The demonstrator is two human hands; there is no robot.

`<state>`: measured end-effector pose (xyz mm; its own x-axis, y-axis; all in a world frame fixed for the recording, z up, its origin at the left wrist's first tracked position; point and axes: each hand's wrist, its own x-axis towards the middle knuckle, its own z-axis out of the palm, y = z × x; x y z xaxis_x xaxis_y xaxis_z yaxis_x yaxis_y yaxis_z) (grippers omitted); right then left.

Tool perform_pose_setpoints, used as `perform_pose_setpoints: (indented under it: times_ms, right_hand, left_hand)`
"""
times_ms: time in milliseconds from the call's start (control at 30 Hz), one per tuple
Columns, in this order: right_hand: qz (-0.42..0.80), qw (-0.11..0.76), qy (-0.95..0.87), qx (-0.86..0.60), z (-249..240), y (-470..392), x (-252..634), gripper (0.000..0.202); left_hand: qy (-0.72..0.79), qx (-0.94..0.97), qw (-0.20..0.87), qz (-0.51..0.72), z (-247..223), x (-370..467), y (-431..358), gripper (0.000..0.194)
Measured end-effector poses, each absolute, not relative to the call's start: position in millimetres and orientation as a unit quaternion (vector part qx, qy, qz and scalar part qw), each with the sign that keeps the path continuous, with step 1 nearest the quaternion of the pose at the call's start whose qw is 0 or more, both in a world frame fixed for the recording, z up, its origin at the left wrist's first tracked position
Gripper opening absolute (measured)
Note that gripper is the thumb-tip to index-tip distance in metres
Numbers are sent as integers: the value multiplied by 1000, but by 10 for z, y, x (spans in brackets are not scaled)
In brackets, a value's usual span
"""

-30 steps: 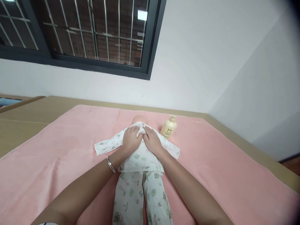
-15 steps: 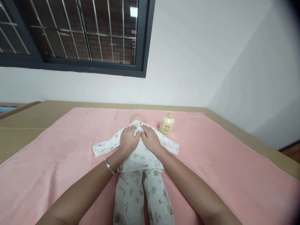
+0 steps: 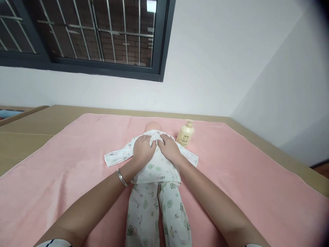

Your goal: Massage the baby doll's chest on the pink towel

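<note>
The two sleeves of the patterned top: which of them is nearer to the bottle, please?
The sleeve on the person's right: the pale yellow bottle is just beyond it. The left sleeve stretches away on the other side.

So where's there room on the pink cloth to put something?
The pink cloth is bare right of the bottle and right forearm, and left of the left forearm. Crowded: the middle, where left hand and right hand lie on the printed shirt.

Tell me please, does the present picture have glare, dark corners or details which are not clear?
Head view: a bright patch shows in the window; head view: the upper-right corner fades to black; head view: the patterned top is fairly clear, but the lettering on the pump bottle is too small to read.
</note>
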<state>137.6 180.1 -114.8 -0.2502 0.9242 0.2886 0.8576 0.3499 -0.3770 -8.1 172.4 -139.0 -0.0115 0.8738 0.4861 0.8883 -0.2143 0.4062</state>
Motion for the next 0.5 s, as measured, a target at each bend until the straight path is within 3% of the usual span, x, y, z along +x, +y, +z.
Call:
perform_pose_setpoints:
  times_ms: [133,300,500]
  right_hand:
    - [27,205,-799,-565,-1111,1602,1244,40]
    - [58,200,-815,-541,-1090,1616,1274,38]
    - [86,188,-824,-528,-1143,1882,1432,51]
  left_hand:
    - [-632,-718,-21,-290,-1321,-128,1787,37]
    - [-622,-737,29,-265,-1311,-42,1687,34]
    - [-600,-753,28,-268,-1304,-27,1665,34]
